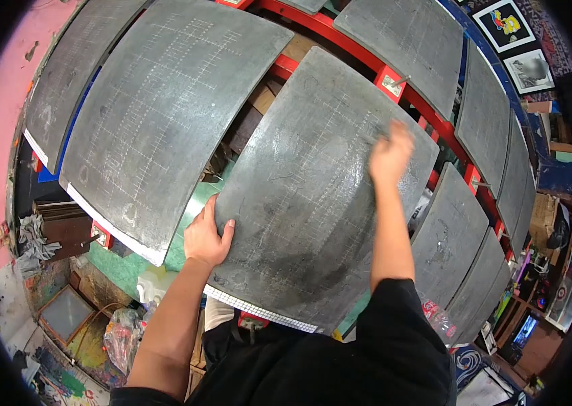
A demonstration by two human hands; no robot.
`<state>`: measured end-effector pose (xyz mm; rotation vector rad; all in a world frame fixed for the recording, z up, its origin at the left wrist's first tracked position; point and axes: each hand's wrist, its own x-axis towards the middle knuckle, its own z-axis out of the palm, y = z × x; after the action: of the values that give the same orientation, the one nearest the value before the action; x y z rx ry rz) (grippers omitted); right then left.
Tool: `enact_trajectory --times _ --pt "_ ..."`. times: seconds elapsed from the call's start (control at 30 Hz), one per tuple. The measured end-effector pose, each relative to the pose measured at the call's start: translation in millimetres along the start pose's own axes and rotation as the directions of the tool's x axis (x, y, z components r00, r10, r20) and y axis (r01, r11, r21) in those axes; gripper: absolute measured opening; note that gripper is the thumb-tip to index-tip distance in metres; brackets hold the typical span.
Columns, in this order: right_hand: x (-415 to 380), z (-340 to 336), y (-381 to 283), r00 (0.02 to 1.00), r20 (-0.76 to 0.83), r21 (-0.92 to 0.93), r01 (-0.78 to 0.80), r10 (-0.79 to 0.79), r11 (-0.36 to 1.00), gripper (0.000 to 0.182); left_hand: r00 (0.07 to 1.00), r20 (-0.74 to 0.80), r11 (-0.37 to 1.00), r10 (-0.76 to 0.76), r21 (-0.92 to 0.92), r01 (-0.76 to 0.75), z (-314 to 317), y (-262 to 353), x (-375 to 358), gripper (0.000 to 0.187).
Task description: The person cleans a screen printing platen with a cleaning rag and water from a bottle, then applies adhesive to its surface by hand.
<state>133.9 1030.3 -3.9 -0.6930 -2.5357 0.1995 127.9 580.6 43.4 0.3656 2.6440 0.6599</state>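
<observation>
A dark grey screen-printing platen (299, 176) lies right in front of me, its worn surface marked with rows of pale dashes and lines. My left hand (207, 235) grips its left edge, thumb over the top and fingers along the side. Over the right part of the platen is my right hand (394, 155), its fingers smeared by motion; I cannot tell whether anything is in them. A darker, damp-looking patch (326, 264) spreads across the near part of the surface. White gridded tape (259, 304) runs along the near edge.
More grey platens flank this one, a large one (157, 101) at left and a smaller one (448, 237) at right. Red press arms (326, 30) pass between them. A plastic bottle (438, 318) is beside my right sleeve; a whitish jug (154, 284) stands below left.
</observation>
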Motion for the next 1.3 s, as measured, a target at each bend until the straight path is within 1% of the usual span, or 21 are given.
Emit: enact_trajectory --times 0.07,0.17,0.2,0.23,0.27,0.33,0.4,0.53,0.67,0.77,0.8,0.87,0.93,0.97,1.0,1.03,1.1,1.13,1.17,1.23,1.3 --pt "-12.2 -14.7 42.6 0.938 -0.070 -0.135 -0.346 0.339 0.929 0.054 1.000 0.005 1.000 -0.003 0.005 0.003 0.6 -1.1 -1.7 0.069" --pt "-0.1 13.1 33.7 0.902 -0.158 -0.349 -0.432 0.402 0.832 0.056 1.000 -0.002 1.000 0.016 0.013 -0.016 1.7 -2.5 -3.5 0.070" --pt "8.6 21.5 10.8 0.916 -0.202 -0.256 -0.392 0.347 0.884 0.058 1.000 -0.012 1.000 0.021 0.021 -0.021 2.0 -2.0 -1.7 0.071" --pt "20.1 15.0 -31.7 0.935 -0.043 -0.051 -0.355 0.353 0.933 0.054 0.999 -0.015 0.999 0.030 0.031 -0.030 3.0 -1.4 -1.2 0.072" --pt "24.7 37.2 -65.7 0.983 -0.122 -0.004 -0.139 0.137 0.990 0.049 0.999 -0.003 0.998 0.035 0.042 -0.035 5.3 -1.9 -2.5 0.072" --pt "33.9 60.6 -143.5 0.996 -0.061 0.157 0.079 -0.070 0.984 0.051 0.997 -0.052 0.998 0.052 0.039 -0.050 9.1 -4.0 -2.7 0.072" --pt "29.3 69.1 -207.2 0.980 0.094 0.239 0.148 -0.174 0.960 0.051 0.998 -0.035 0.998 0.047 0.047 -0.045 8.4 -3.8 -0.9 0.071" --pt "20.8 56.2 -175.6 0.924 0.160 0.326 0.283 -0.348 0.902 0.051 0.994 -0.068 0.996 0.081 0.028 -0.079 13.8 -9.1 -3.8 0.069" --pt "4.4 10.1 -49.5 0.999 0.041 0.189 0.007 -0.015 0.982 0.056 1.000 0.010 1.000 0.027 0.005 -0.027 8.6 -5.5 -3.4 0.071" --pt "-6.8 -10.0 48.1 0.962 -0.050 -0.088 -0.271 0.268 0.958 0.055 0.999 -0.007 0.999 0.039 0.007 -0.039 8.4 -4.5 -3.7 0.073" --pt "-5.5 -3.4 53.0 0.963 -0.057 -0.092 -0.267 0.263 0.959 0.055 0.999 -0.016 0.999 0.035 0.017 -0.035 9.0 -5.4 -3.1 0.072" --pt "2.6 13.1 56.2 0.877 -0.254 -0.250 -0.466 0.407 0.849 0.053 0.999 -0.027 0.999 0.028 0.026 -0.027 9.7 -4.4 -3.4 0.071" --pt "23.1 19.2 6.0 0.886 -0.132 -0.114 -0.460 0.445 0.881 0.054 1.000 -0.014 0.999 0.011 0.047 -0.011 7.9 -3.0 -1.7 0.072" --pt "31.3 34.1 -21.8 0.958 -0.064 -0.104 -0.286 0.281 0.952 0.057 1.000 -0.013 0.999 0.016 0.052 -0.015 7.0 -3.7 0.4 0.072" --pt "31.6 45.3 -68.9 0.977 -0.117 -0.044 -0.187 0.181 0.981 0.057 1.000 -0.011 0.999 0.012 0.043 -0.011 7.4 -3.5 -0.4 0.073" --pt "37.2 53.4 -104.2 0.992 -0.024 0.061 -0.126 0.128 0.990 0.056 1.000 -0.013 0.999 0.008 0.034 -0.008 7.8 -2.9 -2.0 0.073" --pt "42.2 76.7 -157.7 0.992 0.098 -0.101 0.094 -0.084 0.990 0.055 0.999 -0.030 0.998 0.022 0.051 -0.020 12.2 -8.7 -3.4 0.072" --pt "40.1 77.3 -176.0 0.985 0.149 0.024 0.089 -0.091 0.996 0.058 0.998 -0.046 0.998 0.031 0.059 -0.028 13.1 -8.5 -2.4 0.072" --pt "36.7 68.0 -172.2 0.986 0.143 0.027 0.081 -0.084 0.996 0.058 0.998 -0.048 0.997 0.037 0.067 -0.033 14.2 -8.5 -1.6 0.072" --pt "20.6 45.5 -153.5 0.923 0.197 0.381 0.239 -0.331 0.893 0.061 0.999 -0.042 0.998 0.025 0.061 -0.023 12.8 -7.2 -3.0 0.072" --pt "-7.8 7.8 -123.0 0.898 0.263 0.336 0.256 -0.351 0.906 0.062 0.999 -0.028 0.998 0.018 0.053 -0.017 8.8 -2.9 -2.5 0.072"
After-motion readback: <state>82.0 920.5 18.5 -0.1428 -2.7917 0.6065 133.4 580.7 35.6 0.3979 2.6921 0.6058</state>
